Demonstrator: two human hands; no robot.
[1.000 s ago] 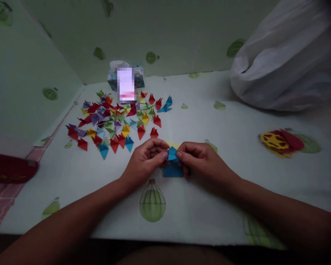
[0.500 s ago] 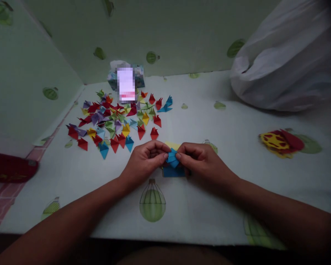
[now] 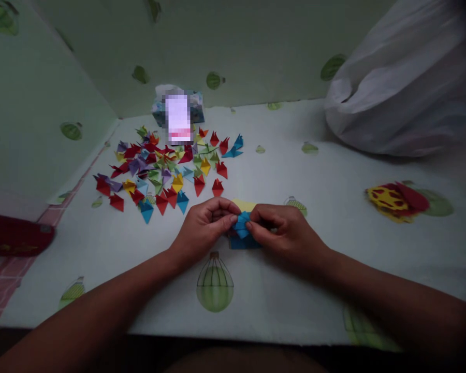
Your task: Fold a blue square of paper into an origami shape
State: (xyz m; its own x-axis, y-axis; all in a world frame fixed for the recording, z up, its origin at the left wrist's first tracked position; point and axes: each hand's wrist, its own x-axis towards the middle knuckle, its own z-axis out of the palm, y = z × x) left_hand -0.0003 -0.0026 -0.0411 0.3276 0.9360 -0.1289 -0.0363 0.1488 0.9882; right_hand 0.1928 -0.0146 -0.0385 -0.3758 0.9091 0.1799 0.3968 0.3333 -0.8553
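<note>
A small folded piece of blue origami paper [image 3: 242, 224] is held up between both hands near the middle of the table. My left hand [image 3: 212, 220] pinches its left side between thumb and fingers. On the right side, the thumb and curled fingers of my right hand [image 3: 279, 225] grip it. Beneath it lies a stack of square paper, with a blue sheet [image 3: 243, 242] at the near side and a yellow sheet [image 3: 244, 205] showing behind. The right hand covers part of that stack.
Many folded paper cranes [image 3: 171, 197] in several colours spread over the left of the table. Behind them a lit phone [image 3: 177, 118] leans on a tissue box [image 3: 197, 108]. A white plastic bag [image 3: 396, 103] stands back right; a red and yellow item [image 3: 396, 201] lies right. Something red [image 3: 15, 235] sits far left.
My right hand has shifted slightly, its thumb moving down and left on the blue paper. The paper has turned a little, and the left hand has barely moved.
</note>
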